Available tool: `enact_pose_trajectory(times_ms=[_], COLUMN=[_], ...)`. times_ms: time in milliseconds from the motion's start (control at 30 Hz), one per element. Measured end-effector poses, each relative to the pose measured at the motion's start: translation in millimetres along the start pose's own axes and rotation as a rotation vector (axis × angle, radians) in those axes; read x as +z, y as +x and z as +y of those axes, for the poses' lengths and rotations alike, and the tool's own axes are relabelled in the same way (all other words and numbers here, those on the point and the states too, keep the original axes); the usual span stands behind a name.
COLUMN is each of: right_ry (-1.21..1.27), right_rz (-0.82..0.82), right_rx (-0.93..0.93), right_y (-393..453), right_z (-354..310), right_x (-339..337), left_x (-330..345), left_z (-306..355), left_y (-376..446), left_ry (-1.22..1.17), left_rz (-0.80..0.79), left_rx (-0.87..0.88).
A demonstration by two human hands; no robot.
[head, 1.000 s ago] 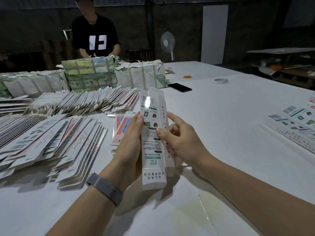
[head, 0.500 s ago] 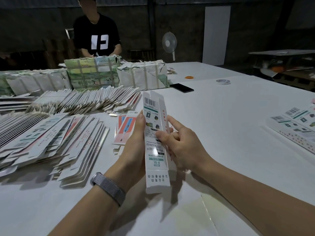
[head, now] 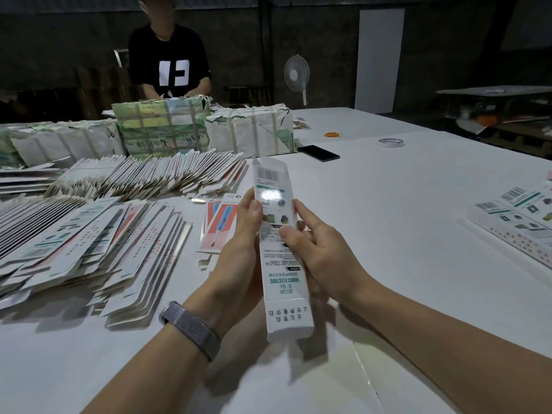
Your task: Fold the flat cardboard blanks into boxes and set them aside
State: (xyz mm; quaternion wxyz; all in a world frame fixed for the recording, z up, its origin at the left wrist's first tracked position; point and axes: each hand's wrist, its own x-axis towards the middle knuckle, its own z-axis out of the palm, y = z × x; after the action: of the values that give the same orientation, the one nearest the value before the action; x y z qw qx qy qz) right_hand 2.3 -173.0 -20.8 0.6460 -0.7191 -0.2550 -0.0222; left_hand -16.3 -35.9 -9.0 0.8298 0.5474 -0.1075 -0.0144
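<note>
Box blank [head: 279, 252]: long, narrow printed carton, held off the desk [head: 388, 219] at centre frame, long axis running roughly 12 to 6 o'clock, far end tipped away. It looks squared up into a tube. The near end flap carries printed characters and appears folded across; the far flap with the barcode stands up, not tucked.

Left hand [head: 239, 249]: grip closed round the carton's left edge, thumb on the printed face. Right hand [head: 316, 249]: grip pinching the right edge, thumb on the face, index finger extended along the side wall.

Step in hand (judgement): forming the tube and closing the ends; the box is not yet finished. The next move likely calls for a fingertip to bend the far flap over and tuck its tongue into the opening while the other hand keeps the walls square.

Material: thin coated board, glossy, throwing a bright glare patch on the upper panel; crisp scored creases; likely light and easily dented if squeezed.

Outward: fanned stacks of flat blanks [head: 89, 240] at 9 o'clock, white backs and red-printed faces, more at 11. Finished boxes [head: 516, 219] at 3 o'clock. Strapped paper-wrapped bundles [head: 161, 130] at 11 to 12. Phone [head: 319, 153], tape roll [head: 390, 142] at 1 o'clock. Second person [head: 168, 55] behind the bundles. Mesh wristband [head: 191, 328] on the left wrist.
</note>
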Motion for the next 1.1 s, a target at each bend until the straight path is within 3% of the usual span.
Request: enact_pose_trajectory(times_ms=[400,667,1100], right_ry=[0.222,0.151,0.157], right_rz=[-0.027,-0.078,0.066], right_rx=[0.035,0.055,-0.009], right_y=[3,-1,3], right_z=[-2,-6,-17], right_x=[1,-1,-10], left_x=[-8,-10,-9], left_z=[-6,5,14], left_y=[9,8,1], left_ry=[0.151,0.165,0.123], left_rz=[0.107,0.239,0.060], left_rx=[0.119,0.229,0.189])
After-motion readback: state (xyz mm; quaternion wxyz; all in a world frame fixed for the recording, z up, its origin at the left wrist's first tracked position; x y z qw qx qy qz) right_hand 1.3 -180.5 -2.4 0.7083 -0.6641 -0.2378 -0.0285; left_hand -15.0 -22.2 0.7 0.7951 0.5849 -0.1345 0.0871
